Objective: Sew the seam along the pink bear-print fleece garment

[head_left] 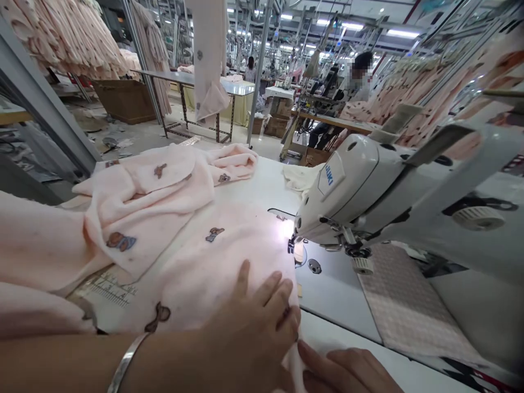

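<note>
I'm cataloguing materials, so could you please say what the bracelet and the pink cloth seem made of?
Bracelet: probably polished metal, silvery with bright reflections. Pink cloth: matte fabric, perhaps fleece, given its thick, rounded folds; fibre unclear.

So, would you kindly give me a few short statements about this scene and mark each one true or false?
1. The left hand lies on the cloth. True.
2. The bracelet is on the right wrist. False: it is on the left wrist.
3. The cloth under the left hand is plain. False: it bears small printed figures.
4. A light shines near the needle end of the sewing machine. True.
5. The right hand is on top of the sewing machine. False: it is low, at the bottom edge of the picture, by the cloth.
</note>
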The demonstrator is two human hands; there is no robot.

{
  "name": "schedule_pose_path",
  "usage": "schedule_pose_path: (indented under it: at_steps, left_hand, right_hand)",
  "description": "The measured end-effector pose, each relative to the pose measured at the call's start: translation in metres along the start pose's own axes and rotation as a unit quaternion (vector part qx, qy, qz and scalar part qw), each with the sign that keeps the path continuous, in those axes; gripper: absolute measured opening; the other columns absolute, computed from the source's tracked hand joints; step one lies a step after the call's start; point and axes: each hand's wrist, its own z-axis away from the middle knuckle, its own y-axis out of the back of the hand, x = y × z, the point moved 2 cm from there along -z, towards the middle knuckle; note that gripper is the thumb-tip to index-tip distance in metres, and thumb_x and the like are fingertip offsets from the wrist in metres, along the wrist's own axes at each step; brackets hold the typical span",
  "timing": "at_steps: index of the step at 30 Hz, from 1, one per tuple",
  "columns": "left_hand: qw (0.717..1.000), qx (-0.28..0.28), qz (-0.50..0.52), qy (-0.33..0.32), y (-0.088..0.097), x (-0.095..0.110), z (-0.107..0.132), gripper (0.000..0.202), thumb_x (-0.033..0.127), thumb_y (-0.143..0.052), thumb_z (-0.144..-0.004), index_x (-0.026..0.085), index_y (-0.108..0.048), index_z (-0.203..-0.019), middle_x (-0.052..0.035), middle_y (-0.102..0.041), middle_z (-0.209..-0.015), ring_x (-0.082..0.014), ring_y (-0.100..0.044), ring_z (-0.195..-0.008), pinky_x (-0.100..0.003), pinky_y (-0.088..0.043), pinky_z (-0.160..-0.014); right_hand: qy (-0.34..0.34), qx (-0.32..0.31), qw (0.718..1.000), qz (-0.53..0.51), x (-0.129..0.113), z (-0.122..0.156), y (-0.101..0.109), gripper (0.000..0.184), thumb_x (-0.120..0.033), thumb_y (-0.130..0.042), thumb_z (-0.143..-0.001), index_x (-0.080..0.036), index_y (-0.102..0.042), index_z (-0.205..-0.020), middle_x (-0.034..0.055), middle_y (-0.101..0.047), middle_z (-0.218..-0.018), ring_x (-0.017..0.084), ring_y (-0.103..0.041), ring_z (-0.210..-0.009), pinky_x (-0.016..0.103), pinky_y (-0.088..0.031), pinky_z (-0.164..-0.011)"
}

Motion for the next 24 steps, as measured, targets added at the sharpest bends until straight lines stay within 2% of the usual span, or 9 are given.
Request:
schedule_pose_path:
  at_steps: [2, 4, 8, 11, 14, 18, 21, 24]
  left_hand:
    - [0.999, -0.033, 0.019, -0.014, -0.001, -0.006, 0.008, 0.063, 0.061, -0.022, -0.093, 0.02, -0.044, -0.135, -0.0108, -0.029, -0.145, -0.0276, -0.022, -0.134, -0.052, 0.016, -0.104]
    - [0.996, -0.062, 0.045, -0.045, 0.0, -0.025, 0.006, 0.06, 0.061, -0.022, -0.094, 0.024, -0.041, -0.137, -0.0064, -0.031, -0.143, -0.0227, -0.024, -0.134, -0.045, 0.016, -0.107]
    - [0.992, -0.055, 0.058, -0.101, 0.0, -0.069, -0.016, 0.057, 0.061, -0.033, -0.091, 0.022, -0.046, -0.131, -0.0063, -0.038, -0.137, -0.0212, -0.035, -0.125, -0.044, -0.004, -0.111]
    - [0.987, -0.044, 0.06, -0.14, -0.002, -0.092, -0.036, 0.055, 0.06, -0.036, -0.091, 0.017, -0.052, -0.121, -0.0076, -0.044, -0.131, -0.0216, -0.042, -0.115, -0.043, -0.019, -0.104]
    - [0.981, -0.039, 0.063, -0.181, -0.005, -0.113, -0.054, 0.046, 0.053, -0.039, -0.091, 0.017, -0.054, -0.114, -0.0074, -0.048, -0.123, -0.0197, -0.044, -0.11, -0.038, -0.027, -0.095]
    - [0.974, -0.039, 0.058, -0.215, -0.011, -0.138, -0.076, 0.038, 0.046, -0.041, -0.09, 0.019, -0.054, -0.114, -0.0062, -0.048, -0.123, -0.0198, -0.042, -0.114, -0.034, -0.027, -0.093]
    - [0.972, -0.036, 0.032, -0.23, -0.018, -0.155, -0.092, 0.047, 0.051, -0.035, -0.092, 0.018, -0.053, -0.122, -0.0059, -0.045, -0.13, -0.0208, -0.039, -0.119, -0.035, -0.025, -0.097]
    - [0.97, -0.022, -0.005, -0.243, -0.022, -0.171, -0.105, 0.059, 0.056, -0.03, -0.093, 0.015, -0.05, -0.129, -0.007, -0.039, -0.139, -0.0215, -0.035, -0.124, -0.034, -0.023, -0.101]
  right_hand:
    - [-0.002, -0.004, 1.0, 0.003, 0.004, -0.001, -0.004, 0.03, -0.04, -0.048, -0.091, -0.016, -0.063, -0.099, 0.0136, -0.059, -0.097, 0.016, -0.054, -0.081, 0.029, -0.045, -0.071]
    - [-0.002, -0.007, 1.0, 0.0, 0.009, -0.006, -0.006, 0.032, -0.041, -0.047, -0.091, -0.015, -0.063, -0.099, 0.014, -0.058, -0.096, 0.016, -0.053, -0.082, 0.029, -0.044, -0.071]
    - [-0.003, -0.011, 1.0, -0.013, 0.02, -0.025, -0.009, 0.03, -0.037, -0.047, -0.091, -0.014, -0.063, -0.1, 0.0138, -0.056, -0.093, 0.016, -0.051, -0.082, 0.029, -0.043, -0.07]
    - [-0.002, -0.012, 0.999, -0.04, 0.031, -0.041, -0.009, 0.02, -0.026, -0.048, -0.09, -0.015, -0.063, -0.099, 0.0115, -0.056, -0.092, 0.014, -0.049, -0.081, 0.027, -0.041, -0.069]
    - [-0.024, -0.03, 0.996, -0.08, 0.045, -0.051, -0.013, 0.016, -0.014, -0.051, -0.087, -0.018, -0.06, -0.099, 0.0062, -0.054, -0.089, 0.013, -0.046, -0.081, 0.026, -0.039, -0.068]
    - [-0.01, -0.048, 0.999, -0.006, 0.062, -0.053, -0.026, 0.021, -0.017, -0.053, -0.087, -0.02, -0.059, -0.107, 0.0044, -0.057, -0.092, 0.013, -0.051, -0.08, 0.03, -0.04, -0.075]
    - [-0.003, -0.043, 0.999, 0.026, 0.069, -0.05, -0.034, 0.023, -0.022, -0.054, -0.087, -0.019, -0.059, -0.11, 0.0043, -0.059, -0.095, 0.011, -0.055, -0.073, 0.029, -0.041, -0.073]
    - [-0.026, -0.052, 0.998, -0.001, 0.069, -0.05, -0.038, 0.022, -0.023, -0.053, -0.088, -0.021, -0.057, -0.109, 0.0036, -0.058, -0.094, 0.011, -0.055, -0.071, 0.029, -0.042, -0.07]
